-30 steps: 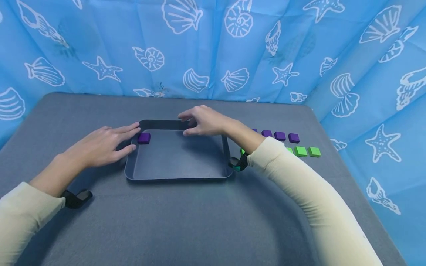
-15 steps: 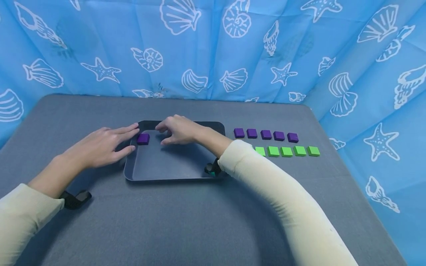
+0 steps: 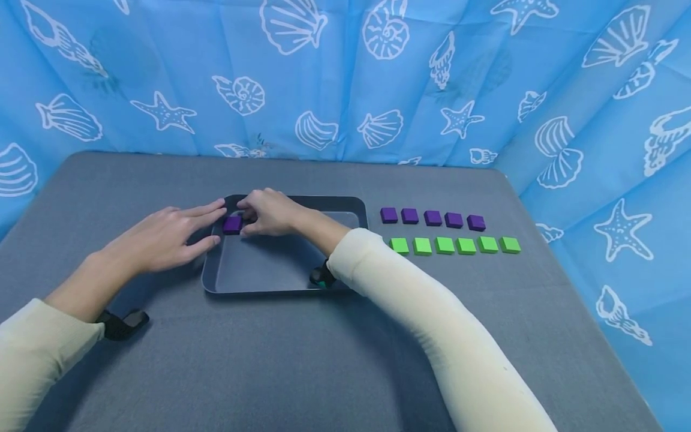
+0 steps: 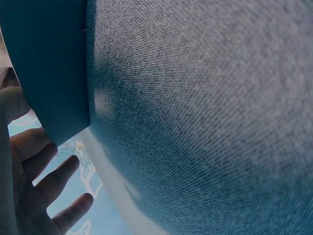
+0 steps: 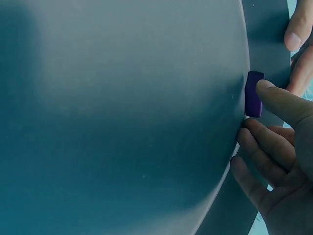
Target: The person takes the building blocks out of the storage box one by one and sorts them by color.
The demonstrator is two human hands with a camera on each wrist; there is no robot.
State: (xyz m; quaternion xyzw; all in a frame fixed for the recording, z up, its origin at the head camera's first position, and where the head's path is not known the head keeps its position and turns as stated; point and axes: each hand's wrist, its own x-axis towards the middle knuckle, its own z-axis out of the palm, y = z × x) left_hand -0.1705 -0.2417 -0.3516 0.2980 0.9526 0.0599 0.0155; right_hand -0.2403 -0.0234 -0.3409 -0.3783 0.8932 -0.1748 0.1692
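A single purple block [image 3: 232, 225] lies in the back left corner of a dark shallow tray [image 3: 286, 292]. My right hand [image 3: 272, 213] reaches over the tray to this block, fingers at its far side and thumb close to its near side. In the right wrist view the thumb overlaps the purple block [image 5: 253, 95], and the fingers spread just below it; no firm grip shows. With fingers extended, my left hand [image 3: 162, 237] touches the tray's left rim. The left wrist view has its fingers apart beside the tray's outer wall [image 4: 54, 68].
To the right of the tray lies a row of several purple blocks [image 3: 432, 218]. In front of it runs a row of several green blocks [image 3: 444, 245]. Grey cloth covers the table [image 3: 243, 366], and a blue shell-patterned curtain [image 3: 335, 78] hangs behind and at the right.
My right hand has moved left across the tray to the purple block in the corner. Both rows of blocks have come fully into sight. The left hand and the tray have stayed put.
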